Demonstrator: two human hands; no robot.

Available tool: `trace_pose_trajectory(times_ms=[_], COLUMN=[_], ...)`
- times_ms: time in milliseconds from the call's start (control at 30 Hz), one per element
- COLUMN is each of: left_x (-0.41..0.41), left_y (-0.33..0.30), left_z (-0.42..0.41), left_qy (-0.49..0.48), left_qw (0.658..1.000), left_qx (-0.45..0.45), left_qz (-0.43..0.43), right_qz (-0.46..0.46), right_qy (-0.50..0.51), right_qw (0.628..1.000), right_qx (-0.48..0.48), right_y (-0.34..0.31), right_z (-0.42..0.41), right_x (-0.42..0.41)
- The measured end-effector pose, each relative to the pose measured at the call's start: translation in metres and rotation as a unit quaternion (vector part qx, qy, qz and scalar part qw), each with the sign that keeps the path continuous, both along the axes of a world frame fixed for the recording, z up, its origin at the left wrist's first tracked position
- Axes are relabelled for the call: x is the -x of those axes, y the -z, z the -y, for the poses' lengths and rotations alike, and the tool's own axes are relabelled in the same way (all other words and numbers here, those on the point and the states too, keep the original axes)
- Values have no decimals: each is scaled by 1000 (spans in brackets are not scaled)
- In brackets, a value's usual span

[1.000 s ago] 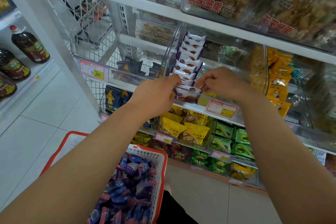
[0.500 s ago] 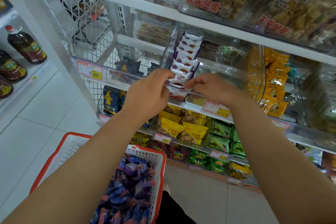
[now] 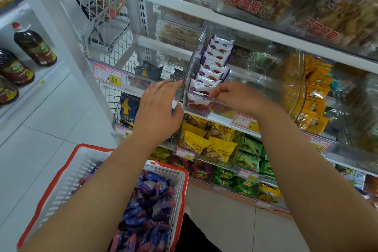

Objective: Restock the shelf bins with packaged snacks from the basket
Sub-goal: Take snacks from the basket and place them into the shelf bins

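The right hand (image 3: 235, 96) curls its fingers over the near rim of the clear bin (image 3: 191, 63), fingertips on the nearest white-and-purple snack pack (image 3: 199, 102) (whether it truly pinches it, I cannot tell). The left hand (image 3: 158, 108), fingers relaxed and spread, holds nothing beside the bin's left wall. Near and lower left, the forearms partly hide the red-rimmed basket (image 3: 67, 170) of purple packs (image 3: 151, 206).

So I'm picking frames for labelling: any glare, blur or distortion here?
Head view: wide-angle bending bows the shelf rails; glare on the clear bin veils its contents; packets and both hands stay sharp; the far right edge smears.
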State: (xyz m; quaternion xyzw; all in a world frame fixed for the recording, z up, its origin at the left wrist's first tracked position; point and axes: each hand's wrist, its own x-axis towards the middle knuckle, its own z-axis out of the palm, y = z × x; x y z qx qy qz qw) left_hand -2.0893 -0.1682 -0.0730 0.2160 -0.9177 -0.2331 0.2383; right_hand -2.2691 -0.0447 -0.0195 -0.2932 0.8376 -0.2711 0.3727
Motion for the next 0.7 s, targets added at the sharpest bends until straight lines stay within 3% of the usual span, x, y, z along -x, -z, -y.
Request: trace_pose_trajectory(times_ms=[200, 400, 567, 700], left_x=[-5, -6, -8, -8], left_y=[-1, -1, -2, -4], left_z=[-1, -1, -1, 0], left_qy=[13, 23, 26, 27], left_qw=[999, 998, 998, 998], left_qx=[-36, -49, -52, -47], left_qz=[15, 12, 27, 37], right_qz=[-30, -44, -106, -15], right_qy=[-21, 44, 68, 174], right_qw=[999, 998, 991, 984], right_qx=[-2, 5, -49, -37], right_y=[-4, -9, 3, 9], right_z=[-5, -9, -2, 10], right_x=[4, 6, 10, 31])
